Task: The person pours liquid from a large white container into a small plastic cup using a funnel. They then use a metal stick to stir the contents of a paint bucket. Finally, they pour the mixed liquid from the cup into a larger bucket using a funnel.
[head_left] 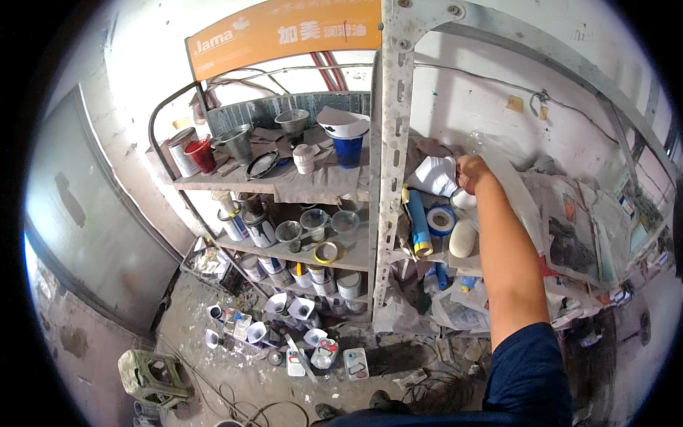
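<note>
My right hand (471, 173) reaches onto the upper shelf on the right, its arm stretched out. Its fingers are closed at the edge of a stack of white paper cones (435, 176), which look like paint strainers. Just under the hand lies a rounded white object (464, 198), partly covered by it. A roll of blue-and-white tape (430, 213), a blue tube with yellow ends (420, 220) and a smooth white oval object (463, 238) lie nearer on the same shelf. Clear plastic sheeting (509, 178) hangs beside my forearm. My left hand is out of sight.
An upright metal post (393, 142) divides this shelf from the left rack. That rack carries a blue cup (348, 150), a red cup (200, 155) and several paint cans. Cups with white cones stand on the floor, near a green stool (151, 377) and loose cables (235, 407).
</note>
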The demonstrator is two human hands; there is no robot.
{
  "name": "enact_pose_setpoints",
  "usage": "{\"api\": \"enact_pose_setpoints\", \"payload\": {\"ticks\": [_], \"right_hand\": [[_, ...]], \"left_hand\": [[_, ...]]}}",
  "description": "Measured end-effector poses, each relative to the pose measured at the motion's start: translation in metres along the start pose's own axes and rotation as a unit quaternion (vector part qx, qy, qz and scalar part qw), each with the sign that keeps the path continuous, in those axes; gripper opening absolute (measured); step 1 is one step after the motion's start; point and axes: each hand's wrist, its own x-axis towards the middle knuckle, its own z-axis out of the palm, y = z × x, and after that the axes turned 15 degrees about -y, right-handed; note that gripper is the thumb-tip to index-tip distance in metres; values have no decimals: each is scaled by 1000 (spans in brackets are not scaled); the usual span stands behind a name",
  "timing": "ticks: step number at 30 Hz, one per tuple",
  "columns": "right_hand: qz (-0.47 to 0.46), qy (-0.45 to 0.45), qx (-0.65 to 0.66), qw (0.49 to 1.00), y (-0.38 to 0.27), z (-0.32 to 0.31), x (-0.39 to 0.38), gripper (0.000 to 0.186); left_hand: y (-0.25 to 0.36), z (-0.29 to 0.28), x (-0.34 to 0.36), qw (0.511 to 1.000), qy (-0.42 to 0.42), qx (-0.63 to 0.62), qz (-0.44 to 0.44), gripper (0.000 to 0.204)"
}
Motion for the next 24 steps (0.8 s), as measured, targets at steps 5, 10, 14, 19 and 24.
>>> {"api": "enact_pose_setpoints", "payload": {"ticks": [5,10,14,19,24], "right_hand": [[1,-27,41,999,11,12,12,21],[11,28,139,990,21,21,23,26],[18,8,185,983,16,21,16,26],[13,33,159,987,15,20,7,24],[-68,1,-168,983,36,-10,43,18]], "left_hand": [[4,8,-17,1000,23,2,-10,38],[4,12,-29,999,37,7,-17,37],[4,14,-33,999,39,13,-17,36],[3,15,-37,999,44,19,-18,35],[-3,13,-48,998,53,21,-22,34]]}}
